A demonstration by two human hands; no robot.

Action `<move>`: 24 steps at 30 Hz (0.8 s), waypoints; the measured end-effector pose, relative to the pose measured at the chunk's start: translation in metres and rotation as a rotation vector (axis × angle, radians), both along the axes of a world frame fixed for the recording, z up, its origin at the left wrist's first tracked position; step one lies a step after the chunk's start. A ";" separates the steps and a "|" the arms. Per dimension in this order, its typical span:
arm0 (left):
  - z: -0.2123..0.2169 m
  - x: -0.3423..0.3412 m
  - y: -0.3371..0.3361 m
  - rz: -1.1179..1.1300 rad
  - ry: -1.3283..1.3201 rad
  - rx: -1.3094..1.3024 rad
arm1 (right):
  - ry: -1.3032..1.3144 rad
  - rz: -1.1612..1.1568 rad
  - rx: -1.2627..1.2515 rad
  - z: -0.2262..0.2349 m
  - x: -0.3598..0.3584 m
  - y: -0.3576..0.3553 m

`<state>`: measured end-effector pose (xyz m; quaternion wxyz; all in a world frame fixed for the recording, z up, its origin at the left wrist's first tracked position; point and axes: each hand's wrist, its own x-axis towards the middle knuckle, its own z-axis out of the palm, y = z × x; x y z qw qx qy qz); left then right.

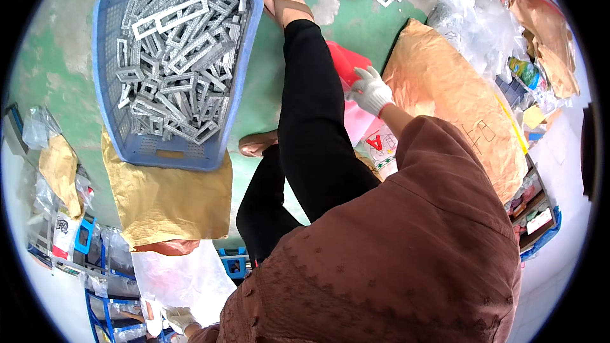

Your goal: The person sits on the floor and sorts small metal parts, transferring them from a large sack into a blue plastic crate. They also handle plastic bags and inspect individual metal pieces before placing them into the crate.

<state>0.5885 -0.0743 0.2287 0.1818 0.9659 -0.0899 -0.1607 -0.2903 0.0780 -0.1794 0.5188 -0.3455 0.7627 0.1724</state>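
Crate (106,57) of frames (190,57), ten o'clock; right hand (370,93) (gloved), half-past-one, fingers apart at red plastic (343,62); left hand (181,317), seven o'clock, grip unclear.

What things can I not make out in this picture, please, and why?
All in the head view:
- Right hand: whether it grips the red sheet; the glove covers the contact.
- Left hand: its hold, too small near the lower edge.
- Blue basket: most of its bottom, under grey frames.
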 end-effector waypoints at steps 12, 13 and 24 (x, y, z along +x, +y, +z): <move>-0.008 -0.018 -0.033 -0.008 0.039 0.051 | 0.303 -0.365 0.285 0.018 0.026 0.102; -0.007 -0.019 -0.036 0.012 0.041 0.036 | 0.303 -0.402 0.292 0.015 0.025 0.099; -0.028 -0.126 -0.012 -0.049 0.130 -0.129 | 0.414 -0.146 0.169 0.020 -0.049 0.071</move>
